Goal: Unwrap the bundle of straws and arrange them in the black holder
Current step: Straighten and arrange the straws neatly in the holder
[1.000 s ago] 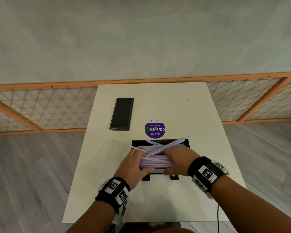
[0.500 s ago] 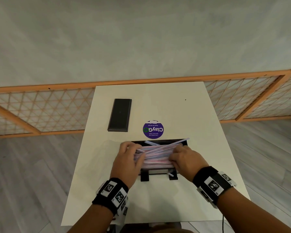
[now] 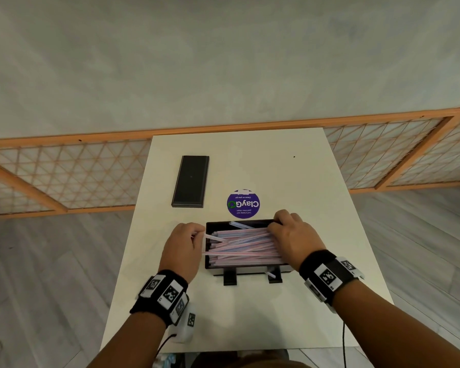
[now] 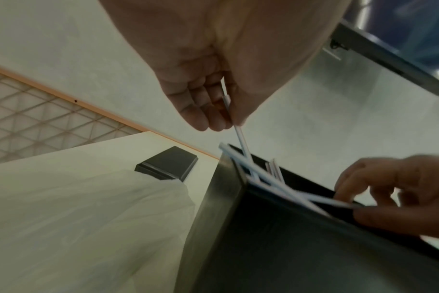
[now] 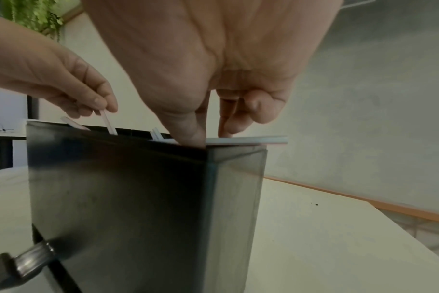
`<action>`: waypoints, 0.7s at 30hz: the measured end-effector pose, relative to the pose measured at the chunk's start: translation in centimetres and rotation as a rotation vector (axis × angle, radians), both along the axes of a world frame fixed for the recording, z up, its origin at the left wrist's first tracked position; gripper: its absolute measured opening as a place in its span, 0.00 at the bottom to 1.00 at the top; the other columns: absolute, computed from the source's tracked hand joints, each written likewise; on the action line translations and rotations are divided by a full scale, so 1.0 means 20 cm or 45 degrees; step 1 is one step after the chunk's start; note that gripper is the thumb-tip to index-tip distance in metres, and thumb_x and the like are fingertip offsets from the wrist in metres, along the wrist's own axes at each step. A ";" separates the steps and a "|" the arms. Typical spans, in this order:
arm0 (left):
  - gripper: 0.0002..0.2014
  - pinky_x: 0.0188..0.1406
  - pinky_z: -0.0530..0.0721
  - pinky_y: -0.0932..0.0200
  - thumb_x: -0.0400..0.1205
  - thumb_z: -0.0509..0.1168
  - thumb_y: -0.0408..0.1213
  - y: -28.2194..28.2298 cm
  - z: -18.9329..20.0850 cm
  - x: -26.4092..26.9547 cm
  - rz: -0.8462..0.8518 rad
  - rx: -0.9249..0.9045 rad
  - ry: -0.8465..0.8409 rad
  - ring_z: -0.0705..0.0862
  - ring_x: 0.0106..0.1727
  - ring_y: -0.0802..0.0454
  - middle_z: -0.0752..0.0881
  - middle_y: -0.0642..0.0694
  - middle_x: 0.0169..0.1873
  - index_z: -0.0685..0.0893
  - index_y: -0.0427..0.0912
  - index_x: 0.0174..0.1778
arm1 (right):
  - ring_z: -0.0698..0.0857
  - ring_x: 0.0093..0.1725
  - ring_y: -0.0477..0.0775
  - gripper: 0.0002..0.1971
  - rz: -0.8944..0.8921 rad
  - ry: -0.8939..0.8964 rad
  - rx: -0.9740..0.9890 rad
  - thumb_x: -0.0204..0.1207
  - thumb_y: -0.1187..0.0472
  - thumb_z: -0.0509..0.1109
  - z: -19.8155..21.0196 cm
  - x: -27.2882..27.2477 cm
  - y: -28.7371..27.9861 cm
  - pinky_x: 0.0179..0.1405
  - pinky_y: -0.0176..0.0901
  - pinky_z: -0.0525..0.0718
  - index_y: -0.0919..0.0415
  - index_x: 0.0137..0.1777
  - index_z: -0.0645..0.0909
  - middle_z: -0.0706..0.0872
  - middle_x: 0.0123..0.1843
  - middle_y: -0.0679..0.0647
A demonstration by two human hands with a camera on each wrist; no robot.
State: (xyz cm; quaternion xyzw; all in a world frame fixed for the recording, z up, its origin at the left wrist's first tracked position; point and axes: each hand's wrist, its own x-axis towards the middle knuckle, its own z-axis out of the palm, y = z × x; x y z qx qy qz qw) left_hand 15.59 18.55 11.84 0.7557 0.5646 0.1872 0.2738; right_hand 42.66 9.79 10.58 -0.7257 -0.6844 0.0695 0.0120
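The black holder (image 3: 209,261) stands near the table's front, filled with pink, blue and white straws (image 3: 245,247) lying lengthwise. My left hand (image 3: 198,235) is at the holder's left end and pinches the tip of one straw (image 4: 240,138) that sticks up over the rim. Another straw end juts out to the left below it. My right hand (image 3: 272,229) is at the right end, thumb and fingers closed on straw ends (image 5: 251,139) that overhang the holder's corner (image 5: 213,158). A single straw (image 3: 271,274) pokes out by the holder's front feet.
A flat black lid (image 3: 191,181) lies at the back left of the white table (image 3: 316,195). A round purple sticker (image 3: 243,204) sits just behind the holder. Clear crumpled plastic (image 4: 88,218) lies left of the holder. An orange lattice fence (image 3: 64,176) runs behind the table.
Both hands have moved apart from the middle of the bundle to the holder's two ends. The straws have settled lower and flatter in the holder.
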 end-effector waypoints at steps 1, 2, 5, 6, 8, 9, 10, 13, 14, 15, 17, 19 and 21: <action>0.07 0.51 0.79 0.63 0.88 0.63 0.36 0.00 0.02 -0.02 0.012 0.006 -0.013 0.81 0.49 0.57 0.83 0.53 0.50 0.86 0.50 0.57 | 0.80 0.42 0.61 0.07 -0.003 -0.019 0.009 0.72 0.62 0.74 0.00 0.00 0.00 0.26 0.49 0.81 0.56 0.50 0.84 0.79 0.54 0.56; 0.07 0.51 0.78 0.65 0.89 0.63 0.37 -0.01 0.04 -0.03 0.023 0.013 -0.031 0.81 0.50 0.58 0.83 0.53 0.51 0.86 0.50 0.58 | 0.79 0.42 0.61 0.06 -0.003 -0.032 0.023 0.72 0.61 0.75 -0.01 0.00 0.00 0.25 0.48 0.81 0.56 0.48 0.84 0.79 0.54 0.56; 0.08 0.53 0.78 0.66 0.89 0.63 0.37 -0.01 0.10 -0.10 0.059 0.070 -0.087 0.81 0.51 0.59 0.83 0.54 0.51 0.86 0.50 0.59 | 0.78 0.43 0.60 0.04 -0.013 -0.004 0.059 0.73 0.60 0.75 -0.02 -0.02 -0.01 0.26 0.50 0.82 0.55 0.46 0.84 0.77 0.51 0.55; 0.08 0.53 0.77 0.66 0.89 0.63 0.37 -0.01 0.13 -0.12 0.081 0.084 -0.103 0.82 0.52 0.59 0.83 0.54 0.52 0.86 0.50 0.59 | 0.78 0.42 0.59 0.04 -0.015 0.011 0.059 0.72 0.59 0.75 -0.02 -0.03 -0.01 0.27 0.50 0.82 0.55 0.45 0.83 0.77 0.50 0.54; 0.08 0.54 0.76 0.67 0.89 0.63 0.38 -0.02 0.17 -0.15 0.126 0.102 -0.152 0.82 0.53 0.60 0.84 0.55 0.53 0.86 0.50 0.59 | 0.79 0.41 0.59 0.06 0.010 0.019 0.035 0.71 0.58 0.77 -0.02 -0.08 -0.03 0.27 0.49 0.82 0.54 0.44 0.82 0.77 0.47 0.53; 0.08 0.53 0.76 0.69 0.89 0.63 0.39 -0.02 0.19 -0.15 0.138 0.110 -0.178 0.82 0.53 0.62 0.84 0.55 0.53 0.86 0.50 0.60 | 0.80 0.41 0.58 0.05 0.033 0.017 0.038 0.71 0.58 0.77 -0.03 -0.10 -0.04 0.27 0.49 0.82 0.54 0.44 0.83 0.77 0.47 0.52; 0.08 0.52 0.76 0.71 0.89 0.63 0.39 -0.02 0.21 -0.16 0.142 0.116 -0.204 0.82 0.53 0.63 0.84 0.56 0.53 0.86 0.50 0.60 | 0.80 0.42 0.58 0.04 0.050 0.030 0.040 0.73 0.56 0.75 -0.03 -0.13 -0.04 0.28 0.50 0.82 0.54 0.44 0.83 0.78 0.47 0.52; 0.08 0.51 0.75 0.74 0.89 0.64 0.39 -0.02 0.21 -0.13 0.124 0.081 -0.278 0.83 0.53 0.67 0.85 0.58 0.53 0.87 0.50 0.59 | 0.81 0.42 0.58 0.08 0.041 0.124 0.087 0.79 0.52 0.65 -0.02 -0.17 -0.07 0.33 0.52 0.84 0.54 0.46 0.84 0.79 0.47 0.52; 0.08 0.51 0.76 0.74 0.89 0.64 0.39 -0.02 0.19 -0.12 0.113 0.056 -0.297 0.83 0.53 0.67 0.85 0.58 0.53 0.87 0.51 0.59 | 0.81 0.41 0.58 0.10 0.032 0.159 0.107 0.79 0.51 0.64 -0.02 -0.18 -0.08 0.34 0.52 0.84 0.54 0.45 0.83 0.79 0.47 0.52; 0.07 0.51 0.77 0.72 0.88 0.64 0.39 -0.03 0.17 -0.10 0.096 0.032 -0.310 0.83 0.53 0.66 0.86 0.58 0.53 0.87 0.51 0.58 | 0.81 0.41 0.58 0.11 0.036 0.185 0.129 0.80 0.50 0.62 -0.02 -0.18 -0.10 0.34 0.52 0.84 0.54 0.44 0.83 0.80 0.45 0.52; 0.07 0.52 0.79 0.68 0.88 0.65 0.39 -0.04 0.12 -0.07 0.056 -0.010 -0.313 0.83 0.53 0.66 0.86 0.59 0.52 0.87 0.53 0.57 | 0.82 0.40 0.58 0.14 0.070 0.222 0.125 0.82 0.49 0.60 -0.03 -0.17 -0.14 0.38 0.52 0.84 0.53 0.42 0.83 0.82 0.42 0.51; 0.06 0.54 0.82 0.62 0.88 0.65 0.38 -0.06 0.06 -0.03 0.031 -0.065 -0.300 0.84 0.52 0.65 0.87 0.59 0.51 0.87 0.54 0.55 | 0.83 0.40 0.58 0.17 0.114 0.238 0.071 0.84 0.48 0.57 -0.05 -0.15 -0.17 0.43 0.53 0.84 0.52 0.40 0.83 0.84 0.39 0.49; 0.07 0.55 0.85 0.57 0.87 0.65 0.39 -0.08 0.00 0.01 0.025 -0.136 -0.285 0.84 0.51 0.64 0.87 0.60 0.50 0.87 0.56 0.53 | 0.84 0.41 0.56 0.18 0.123 0.254 0.056 0.85 0.48 0.55 -0.05 -0.13 -0.19 0.44 0.53 0.83 0.51 0.39 0.82 0.86 0.39 0.48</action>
